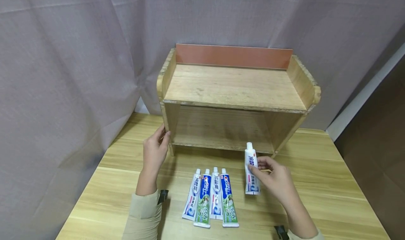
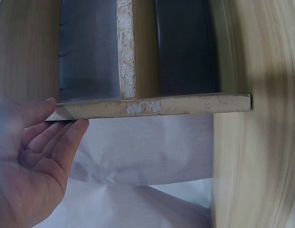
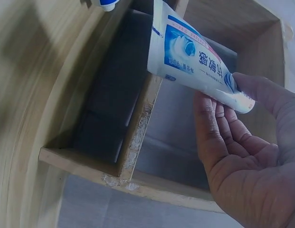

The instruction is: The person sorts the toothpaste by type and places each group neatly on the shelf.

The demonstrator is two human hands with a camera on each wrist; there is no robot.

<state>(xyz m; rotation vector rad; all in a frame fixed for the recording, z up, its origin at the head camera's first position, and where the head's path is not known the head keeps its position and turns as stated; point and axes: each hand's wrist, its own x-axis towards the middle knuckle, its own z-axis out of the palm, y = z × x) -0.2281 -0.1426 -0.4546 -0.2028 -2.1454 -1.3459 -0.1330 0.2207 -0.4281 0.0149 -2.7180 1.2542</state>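
Note:
My right hand (image 1: 276, 178) holds a white toothpaste tube (image 1: 251, 171), cap end pointing away toward the shelf, above the table. Thumb and fingers pinch the same white tube (image 3: 197, 57) in the right wrist view. At the left, my left hand (image 1: 154, 149) grips the side panel of a wooden two-level shelf (image 1: 234, 87). In the left wrist view, its thumb and fingers lie on either side of the panel edge (image 2: 152, 107). In front of the shelf lie two white toothpaste tubes (image 1: 192, 196) and two blue-and-green tubes (image 1: 229, 201), side by side, caps toward the shelf.
The shelf stands on a wood-grain table (image 1: 104, 187), with a reddish-brown strip (image 1: 234, 56) along its upper back. A grey curtain (image 1: 79, 57) hangs behind. A dark brown surface (image 1: 376, 145) borders the right side.

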